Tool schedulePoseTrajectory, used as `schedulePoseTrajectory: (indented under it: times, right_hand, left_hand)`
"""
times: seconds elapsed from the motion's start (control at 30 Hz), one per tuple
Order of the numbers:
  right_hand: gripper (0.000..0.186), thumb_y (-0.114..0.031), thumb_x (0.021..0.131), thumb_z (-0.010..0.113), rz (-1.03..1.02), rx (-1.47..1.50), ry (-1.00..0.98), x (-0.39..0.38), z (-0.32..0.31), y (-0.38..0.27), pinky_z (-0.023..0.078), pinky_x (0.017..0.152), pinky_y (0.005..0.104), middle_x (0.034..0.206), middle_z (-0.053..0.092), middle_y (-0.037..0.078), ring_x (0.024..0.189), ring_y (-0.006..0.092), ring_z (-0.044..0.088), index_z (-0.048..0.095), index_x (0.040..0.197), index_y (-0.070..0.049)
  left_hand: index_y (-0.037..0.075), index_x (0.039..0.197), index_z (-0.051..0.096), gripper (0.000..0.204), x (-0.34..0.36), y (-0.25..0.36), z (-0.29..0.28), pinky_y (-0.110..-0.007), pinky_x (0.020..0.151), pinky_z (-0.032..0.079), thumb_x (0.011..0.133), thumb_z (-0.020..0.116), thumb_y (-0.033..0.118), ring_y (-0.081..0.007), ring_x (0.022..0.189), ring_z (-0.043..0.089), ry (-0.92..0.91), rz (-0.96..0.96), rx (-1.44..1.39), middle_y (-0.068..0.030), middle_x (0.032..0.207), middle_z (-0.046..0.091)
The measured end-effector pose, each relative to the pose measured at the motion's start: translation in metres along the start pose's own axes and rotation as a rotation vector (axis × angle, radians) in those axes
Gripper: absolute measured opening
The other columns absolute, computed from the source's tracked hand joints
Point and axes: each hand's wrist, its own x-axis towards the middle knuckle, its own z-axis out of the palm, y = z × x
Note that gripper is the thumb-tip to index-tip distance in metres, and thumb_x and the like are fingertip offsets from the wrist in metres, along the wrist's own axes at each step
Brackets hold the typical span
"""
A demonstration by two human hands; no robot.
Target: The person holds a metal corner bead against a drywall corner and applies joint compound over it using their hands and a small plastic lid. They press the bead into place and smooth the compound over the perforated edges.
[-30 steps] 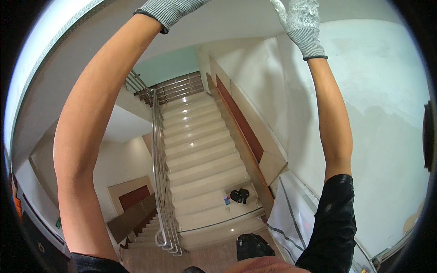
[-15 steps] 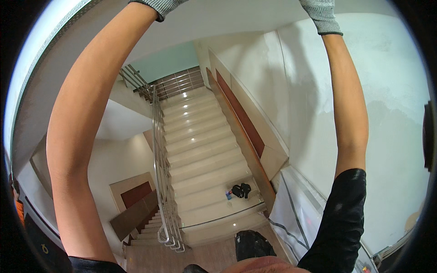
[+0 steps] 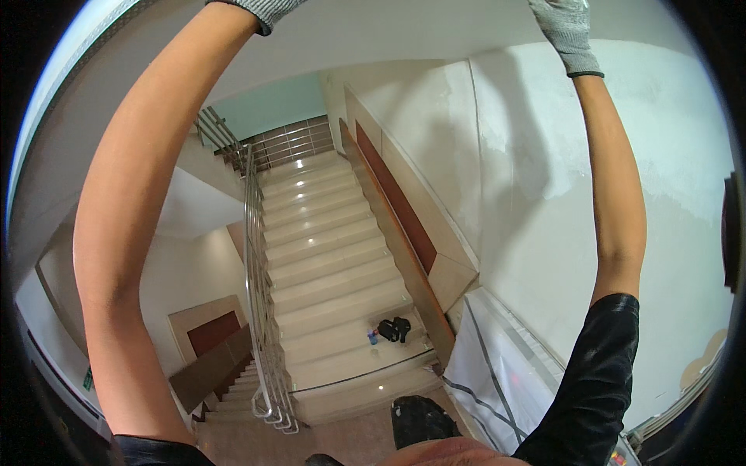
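Note:
Both my arms are raised toward the top edge of the head view. My left hand [image 3: 268, 8] wears a grey knit glove with a dark hem; little beyond its cuff shows, and the fingers lie outside the picture. At the upper right is my right hand [image 3: 569, 35] in a matching glove, in front of the pale wall [image 3: 521, 116]. Its wrist and part of the hand show, while the fingers are cut off. What either hand holds or touches is hidden.
Below me a flight of pale, glossy stairs [image 3: 326, 256] has a metal railing [image 3: 256, 272] on its left. Black objects [image 3: 394, 330] and a small blue item [image 3: 372, 338] lie on a low step. White sheeting [image 3: 486, 365] with dark stripes covers something at right.
My right hand is lower and farther right in the picture, with more of its glove showing. My left forearm has moved slightly left. The stairs appear shifted left as the view turned.

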Motion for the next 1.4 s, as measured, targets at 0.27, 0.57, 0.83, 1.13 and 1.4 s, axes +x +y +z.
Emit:
schedulePoseTrajectory:
  times: [0.27, 0.57, 0.83, 1.13, 1.4]
  right_hand:
    - [0.022, -0.026, 0.092, 0.074, -0.043, -0.194, -0.085, -0.009, 0.001, 0.016, 0.057, 0.084, 0.0404, 0.102, 0.074, 0.01, 0.096, 0.0299, 0.07, 0.078, 0.109, -0.014]
    - [0.026, -0.026, 0.09, 0.077, 0.037, -0.131, -0.025, -0.006, -0.001, -0.01, 0.056, 0.088, 0.0412, 0.11, 0.073, 0.012, 0.104, 0.0307, 0.069, 0.077, 0.112, -0.012]
    - [0.028, -0.025, 0.088, 0.079, 0.154, -0.083, 0.013, 0.002, 0.017, -0.026, 0.056, 0.089, 0.0411, 0.109, 0.071, 0.013, 0.102, 0.0317, 0.068, 0.077, 0.113, -0.012]
    - [0.037, -0.023, 0.089, 0.075, -0.17, -0.104, 0.024, 0.047, 0.027, -0.078, 0.051, 0.096, 0.0454, 0.117, 0.069, 0.014, 0.112, 0.0337, 0.063, 0.072, 0.124, -0.012]
    - [0.023, -0.021, 0.09, 0.072, -0.193, -0.006, 0.25, 0.083, 0.071, -0.142, 0.049, 0.09, 0.0468, 0.108, 0.07, 0.014, 0.1, 0.0348, 0.066, 0.074, 0.109, -0.009]
  left_hand:
    - [0.014, 0.141, 0.062, 0.043, -0.047, -0.009, -0.025, -0.044, 0.12, 0.037, 0.098, 0.055, 0.015, -0.0274, 0.138, 0.053, 0.042, 0.026, 0.052, -0.0104, 0.145, 0.061]
    - [0.013, 0.139, 0.065, 0.046, -0.091, -0.037, -0.088, -0.046, 0.117, 0.04, 0.094, 0.057, 0.012, -0.0285, 0.136, 0.057, -0.011, -0.034, 0.061, -0.0112, 0.14, 0.065]
    - [0.015, 0.137, 0.066, 0.04, -0.089, -0.041, -0.077, -0.046, 0.117, 0.04, 0.098, 0.056, 0.018, -0.0277, 0.137, 0.055, 0.037, -0.004, 0.059, -0.0121, 0.141, 0.065]
    - [0.018, 0.142, 0.061, 0.049, -0.091, -0.055, -0.074, -0.044, 0.122, 0.035, 0.094, 0.055, 0.008, -0.0247, 0.141, 0.051, 0.032, -0.009, 0.098, -0.0091, 0.147, 0.06]
    - [0.016, 0.147, 0.053, 0.048, -0.098, -0.062, -0.066, -0.043, 0.124, 0.032, 0.099, 0.051, 0.013, -0.0248, 0.144, 0.046, 0.046, 0.037, 0.106, -0.0088, 0.153, 0.054]
